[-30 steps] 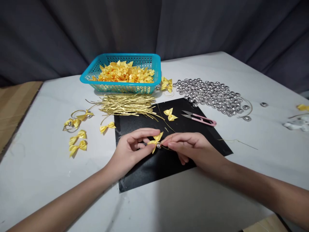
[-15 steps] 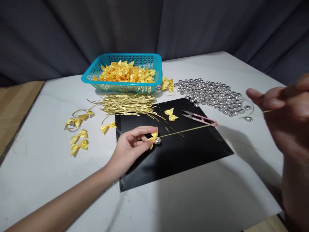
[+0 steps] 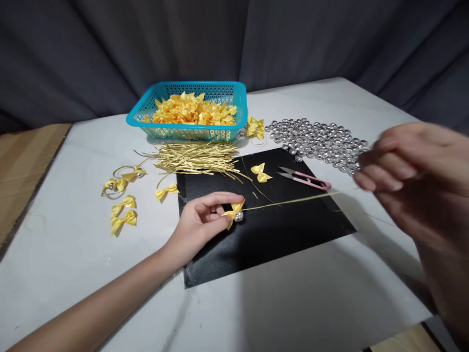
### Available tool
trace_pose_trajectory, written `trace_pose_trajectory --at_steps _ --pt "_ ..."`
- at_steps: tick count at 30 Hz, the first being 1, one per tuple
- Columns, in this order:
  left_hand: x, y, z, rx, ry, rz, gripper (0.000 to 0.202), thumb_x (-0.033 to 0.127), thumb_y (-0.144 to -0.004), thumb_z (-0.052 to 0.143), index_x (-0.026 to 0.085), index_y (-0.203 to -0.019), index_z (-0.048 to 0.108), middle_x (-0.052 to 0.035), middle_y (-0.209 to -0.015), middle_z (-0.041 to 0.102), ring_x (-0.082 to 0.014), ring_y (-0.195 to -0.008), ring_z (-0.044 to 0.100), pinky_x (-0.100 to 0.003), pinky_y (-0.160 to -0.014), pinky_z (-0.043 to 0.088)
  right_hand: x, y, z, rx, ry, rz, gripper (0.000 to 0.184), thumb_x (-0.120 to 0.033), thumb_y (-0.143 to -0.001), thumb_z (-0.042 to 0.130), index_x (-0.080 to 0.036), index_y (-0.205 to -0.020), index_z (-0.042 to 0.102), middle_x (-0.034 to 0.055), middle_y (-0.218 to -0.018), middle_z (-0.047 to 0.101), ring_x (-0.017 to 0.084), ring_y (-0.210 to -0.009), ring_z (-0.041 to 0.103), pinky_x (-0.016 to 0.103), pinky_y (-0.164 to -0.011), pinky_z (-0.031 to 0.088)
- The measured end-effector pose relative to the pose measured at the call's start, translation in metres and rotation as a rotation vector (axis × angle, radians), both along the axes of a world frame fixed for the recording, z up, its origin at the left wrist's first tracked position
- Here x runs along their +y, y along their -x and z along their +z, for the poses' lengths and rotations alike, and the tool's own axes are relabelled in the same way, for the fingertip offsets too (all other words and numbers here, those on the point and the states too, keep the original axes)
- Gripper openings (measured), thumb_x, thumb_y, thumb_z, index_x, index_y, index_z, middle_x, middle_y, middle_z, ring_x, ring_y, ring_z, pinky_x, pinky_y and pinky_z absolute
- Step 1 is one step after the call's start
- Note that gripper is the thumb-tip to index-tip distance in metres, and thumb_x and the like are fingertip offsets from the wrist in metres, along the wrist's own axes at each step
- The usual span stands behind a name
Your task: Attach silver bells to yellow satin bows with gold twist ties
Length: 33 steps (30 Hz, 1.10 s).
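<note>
Over the black mat (image 3: 278, 254), my left hand (image 3: 205, 215) pinches a yellow ribbon bow (image 3: 238, 206) between thumb and fingertips. A small silver bell (image 3: 239, 216) hangs at the bow's knot. From there a thin gold cord (image 3: 293, 199) stretches out to the right, nearly straight. My right hand (image 3: 406, 161), raised at the right and slightly blurred, is closed on the cord's far end; its fingers partly hide the grip. Pink thread snips (image 3: 311, 181) and a loose yellow bow (image 3: 260, 172) lie on the mat beyond the cord.
A turquoise basket (image 3: 190, 128) of yellow bows stands at the back. Before it lies a pile of cut gold cords (image 3: 198, 159). Many silver bells (image 3: 318, 142) are spread at back right. Several bows (image 3: 123, 222), some with cord and bells, lie at left. A dark curtain (image 3: 183, 39) hangs behind.
My right hand has swung left and slightly down, turning its knuckles toward the view, still with the cord. My left hand keeps its pinch on the bow, nearly in place.
</note>
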<state>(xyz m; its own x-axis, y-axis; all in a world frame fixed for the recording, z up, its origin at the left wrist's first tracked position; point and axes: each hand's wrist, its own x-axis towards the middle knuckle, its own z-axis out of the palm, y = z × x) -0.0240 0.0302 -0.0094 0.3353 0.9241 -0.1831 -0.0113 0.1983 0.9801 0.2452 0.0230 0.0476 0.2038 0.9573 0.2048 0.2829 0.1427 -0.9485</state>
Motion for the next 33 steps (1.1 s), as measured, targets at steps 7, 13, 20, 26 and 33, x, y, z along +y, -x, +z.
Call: trace_pose_trajectory --at_steps 7,13,20,26,33 --pt "0.001 0.003 -0.002 -0.052 -0.001 -0.077 0.025 0.015 -0.070 0.070 0.024 -0.092 0.075 -0.0032 -0.104 0.068 -0.0068 -0.061 0.045 -0.016 -0.053 0.040 -0.002 0.047 -0.021 0.162 0.465 0.331 0.022 -0.037 -0.082 0.059 -0.016 -0.079 0.062 -0.0067 -0.050 0.029 0.004 -0.043 0.024 0.024 -0.041 0.011" --pt "0.000 0.002 0.001 -0.051 -0.007 -0.171 0.028 0.011 -0.070 0.070 0.023 -0.095 0.073 -0.0035 -0.109 0.065 -0.0045 -0.059 0.046 -0.014 -0.051 0.041 -0.008 0.080 -0.035 0.209 0.661 0.414 0.027 -0.041 -0.072 0.069 -0.016 -0.074 0.060 -0.0087 -0.048 0.032 0.003 -0.041 0.023 0.020 -0.037 0.012" --pt "-0.002 -0.004 0.003 -0.017 0.073 -0.074 0.033 0.017 -0.067 0.075 0.018 -0.099 0.067 0.0045 -0.058 0.056 -0.0063 -0.053 0.048 -0.015 -0.050 0.041 -0.007 0.087 -0.035 0.217 0.716 0.354 0.027 -0.039 -0.067 0.073 -0.015 -0.074 0.063 -0.0091 -0.043 0.036 0.003 -0.039 0.026 0.018 -0.036 0.014" --pt "-0.002 -0.010 0.006 0.078 0.052 0.023 0.011 0.024 -0.069 0.074 0.015 -0.073 0.068 0.0000 -0.066 0.065 -0.0096 -0.061 0.056 -0.018 -0.057 0.046 -0.010 0.081 -0.037 0.287 0.700 0.334 0.028 -0.037 -0.064 0.075 -0.016 -0.067 0.058 -0.0107 -0.039 0.033 0.002 -0.037 0.023 0.017 -0.035 0.013" --pt "0.001 -0.007 0.003 0.002 0.024 0.038 0.012 0.024 -0.076 0.068 0.016 -0.083 0.061 0.0015 -0.071 0.063 -0.0080 -0.063 0.057 -0.018 -0.061 0.046 -0.006 0.075 -0.043 0.099 0.721 0.387 0.020 -0.033 -0.073 0.067 -0.016 -0.073 0.056 -0.0083 -0.050 0.036 0.003 -0.041 0.028 0.019 -0.038 0.020"
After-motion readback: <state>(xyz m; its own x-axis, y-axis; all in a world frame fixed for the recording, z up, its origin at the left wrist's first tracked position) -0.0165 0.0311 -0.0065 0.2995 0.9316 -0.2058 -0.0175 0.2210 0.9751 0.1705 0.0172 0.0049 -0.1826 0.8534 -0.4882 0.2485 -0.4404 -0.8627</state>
